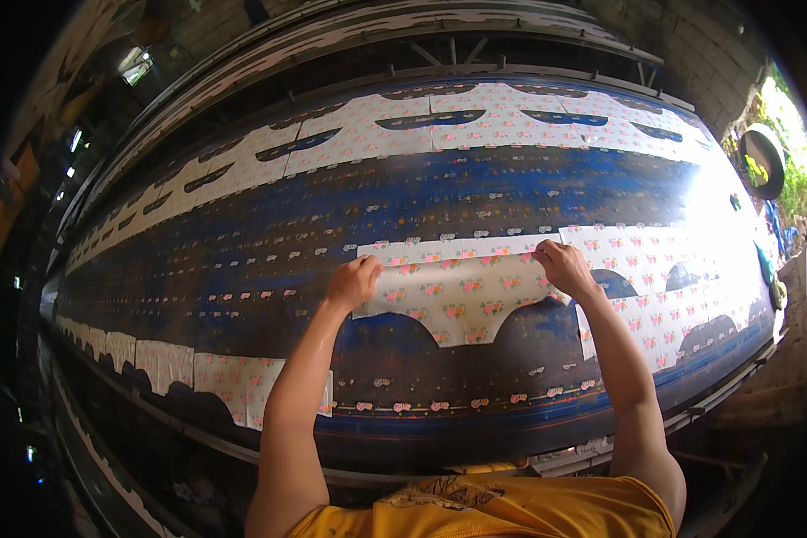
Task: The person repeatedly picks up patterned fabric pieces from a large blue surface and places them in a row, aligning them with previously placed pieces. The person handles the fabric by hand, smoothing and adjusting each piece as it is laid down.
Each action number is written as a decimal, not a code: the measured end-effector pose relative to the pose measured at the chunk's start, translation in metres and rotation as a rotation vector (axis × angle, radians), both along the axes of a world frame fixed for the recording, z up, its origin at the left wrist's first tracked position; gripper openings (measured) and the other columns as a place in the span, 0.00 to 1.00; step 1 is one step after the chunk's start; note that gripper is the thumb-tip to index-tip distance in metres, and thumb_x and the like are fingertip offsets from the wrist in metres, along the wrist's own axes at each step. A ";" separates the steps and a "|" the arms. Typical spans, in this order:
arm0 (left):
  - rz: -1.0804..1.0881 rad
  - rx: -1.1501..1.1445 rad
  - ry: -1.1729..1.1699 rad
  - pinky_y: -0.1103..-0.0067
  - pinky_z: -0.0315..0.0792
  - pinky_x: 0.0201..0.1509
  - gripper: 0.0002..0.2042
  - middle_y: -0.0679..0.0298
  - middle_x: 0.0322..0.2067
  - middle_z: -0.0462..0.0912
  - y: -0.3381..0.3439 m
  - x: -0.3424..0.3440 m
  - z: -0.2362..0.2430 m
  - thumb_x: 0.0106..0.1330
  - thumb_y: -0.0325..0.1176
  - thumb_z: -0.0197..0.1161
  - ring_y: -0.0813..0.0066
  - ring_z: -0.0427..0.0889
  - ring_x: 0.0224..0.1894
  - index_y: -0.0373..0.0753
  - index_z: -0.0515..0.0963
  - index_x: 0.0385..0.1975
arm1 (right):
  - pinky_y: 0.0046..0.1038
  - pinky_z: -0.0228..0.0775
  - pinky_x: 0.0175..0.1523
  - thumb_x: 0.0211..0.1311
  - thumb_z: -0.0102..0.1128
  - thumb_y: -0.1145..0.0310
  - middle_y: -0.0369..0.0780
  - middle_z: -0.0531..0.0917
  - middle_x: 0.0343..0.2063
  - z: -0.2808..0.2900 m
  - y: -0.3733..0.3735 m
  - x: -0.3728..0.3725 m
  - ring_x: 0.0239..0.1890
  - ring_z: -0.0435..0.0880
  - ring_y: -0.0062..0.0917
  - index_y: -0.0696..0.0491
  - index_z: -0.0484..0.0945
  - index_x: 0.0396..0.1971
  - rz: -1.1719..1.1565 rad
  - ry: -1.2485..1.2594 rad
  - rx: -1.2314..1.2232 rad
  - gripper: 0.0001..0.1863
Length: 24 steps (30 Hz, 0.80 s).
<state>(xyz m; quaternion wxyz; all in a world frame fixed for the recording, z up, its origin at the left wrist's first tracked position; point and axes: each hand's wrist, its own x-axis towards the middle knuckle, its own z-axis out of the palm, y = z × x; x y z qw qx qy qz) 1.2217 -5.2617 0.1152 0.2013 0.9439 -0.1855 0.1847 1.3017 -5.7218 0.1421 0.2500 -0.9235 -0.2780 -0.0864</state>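
A white cut fabric panel (457, 309) with pink and orange flower prints is stretched between my two hands over the long printing table (403, 193). Its lower edge narrows to a blunt tongue between two curved cut-outs. My left hand (356, 281) pinches the panel at its left side, near the upper edge. At the upper right corner my right hand (565, 266) pinches it too. Along the top a strip of the cloth lies behind a fold or raised edge. Whether the lower part rests on the tabletop, I cannot tell.
Matching printed panels (632, 327) lie just to the right. More pieces (242, 386) line the near left edge, and a long row (502, 112) covers the far side. Dark blue stains and printed flower marks cover the tabletop. Beyond stands another long rack (457, 49).
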 end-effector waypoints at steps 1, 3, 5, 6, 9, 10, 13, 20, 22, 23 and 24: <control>0.005 0.020 -0.006 0.62 0.80 0.31 0.05 0.58 0.31 0.85 0.003 0.010 -0.005 0.70 0.33 0.60 0.51 0.85 0.30 0.39 0.76 0.34 | 0.44 0.75 0.36 0.70 0.59 0.62 0.44 0.87 0.30 -0.005 0.003 0.010 0.32 0.85 0.45 0.54 0.80 0.35 -0.006 0.003 -0.013 0.10; 0.013 0.060 -0.014 0.62 0.80 0.31 0.05 0.59 0.32 0.84 0.004 0.029 -0.010 0.70 0.33 0.60 0.51 0.85 0.31 0.40 0.76 0.34 | 0.45 0.75 0.37 0.70 0.58 0.60 0.45 0.86 0.30 -0.016 0.005 0.029 0.32 0.85 0.45 0.54 0.80 0.35 -0.013 0.000 -0.028 0.12; 0.024 0.078 0.035 0.61 0.80 0.31 0.05 0.60 0.32 0.82 0.005 0.044 -0.013 0.70 0.34 0.60 0.51 0.84 0.31 0.40 0.75 0.34 | 0.45 0.75 0.38 0.70 0.57 0.59 0.45 0.86 0.31 -0.025 0.007 0.044 0.32 0.85 0.45 0.55 0.80 0.35 -0.042 0.015 -0.070 0.13; 0.028 0.086 0.062 0.61 0.80 0.32 0.05 0.60 0.33 0.81 0.005 0.050 -0.015 0.70 0.34 0.59 0.51 0.84 0.31 0.41 0.75 0.34 | 0.44 0.76 0.38 0.70 0.58 0.60 0.45 0.86 0.32 -0.029 0.008 0.050 0.33 0.85 0.45 0.55 0.80 0.35 -0.043 0.026 -0.081 0.13; 0.036 0.141 0.124 0.58 0.79 0.33 0.06 0.61 0.33 0.77 0.008 0.066 -0.029 0.72 0.36 0.58 0.50 0.84 0.31 0.42 0.74 0.36 | 0.44 0.76 0.40 0.69 0.59 0.60 0.45 0.86 0.35 -0.039 0.011 0.063 0.36 0.85 0.44 0.55 0.79 0.36 -0.045 0.051 -0.122 0.13; 0.052 0.164 0.154 0.58 0.79 0.33 0.07 0.61 0.34 0.76 0.010 0.068 -0.034 0.72 0.37 0.58 0.50 0.84 0.32 0.42 0.73 0.36 | 0.44 0.76 0.40 0.69 0.60 0.60 0.45 0.86 0.35 -0.041 0.013 0.064 0.36 0.85 0.44 0.55 0.79 0.36 -0.050 0.056 -0.141 0.13; 0.079 0.214 0.209 0.56 0.78 0.33 0.08 0.61 0.36 0.75 0.005 0.072 -0.037 0.74 0.39 0.57 0.49 0.83 0.32 0.43 0.73 0.37 | 0.44 0.76 0.41 0.68 0.61 0.57 0.45 0.85 0.36 -0.043 0.013 0.067 0.38 0.85 0.44 0.55 0.79 0.38 -0.077 0.046 -0.154 0.14; 0.117 0.087 0.155 0.58 0.77 0.39 0.06 0.62 0.38 0.76 0.001 0.069 -0.034 0.71 0.37 0.61 0.53 0.82 0.37 0.42 0.76 0.37 | 0.44 0.76 0.41 0.66 0.63 0.51 0.46 0.86 0.35 -0.032 0.007 0.070 0.38 0.86 0.45 0.55 0.79 0.40 -0.164 0.062 -0.231 0.20; 0.108 0.030 0.136 0.60 0.75 0.44 0.05 0.62 0.39 0.76 0.001 0.069 -0.034 0.69 0.35 0.63 0.55 0.80 0.41 0.41 0.78 0.36 | 0.43 0.76 0.42 0.66 0.63 0.51 0.45 0.85 0.37 -0.028 0.009 0.072 0.41 0.85 0.44 0.55 0.80 0.40 -0.178 0.103 -0.264 0.20; 0.110 0.010 0.137 0.61 0.74 0.46 0.05 0.63 0.39 0.77 0.000 0.070 -0.034 0.68 0.34 0.64 0.56 0.80 0.43 0.41 0.78 0.36 | 0.43 0.76 0.43 0.66 0.64 0.51 0.45 0.84 0.38 -0.027 0.009 0.073 0.42 0.85 0.43 0.54 0.80 0.40 -0.184 0.123 -0.283 0.20; 0.111 -0.010 0.138 0.63 0.73 0.48 0.04 0.63 0.39 0.77 0.000 0.071 -0.034 0.67 0.33 0.65 0.58 0.79 0.44 0.41 0.79 0.35 | 0.42 0.76 0.44 0.66 0.64 0.52 0.45 0.83 0.39 -0.028 0.010 0.072 0.44 0.84 0.42 0.54 0.80 0.40 -0.178 0.053 -0.294 0.19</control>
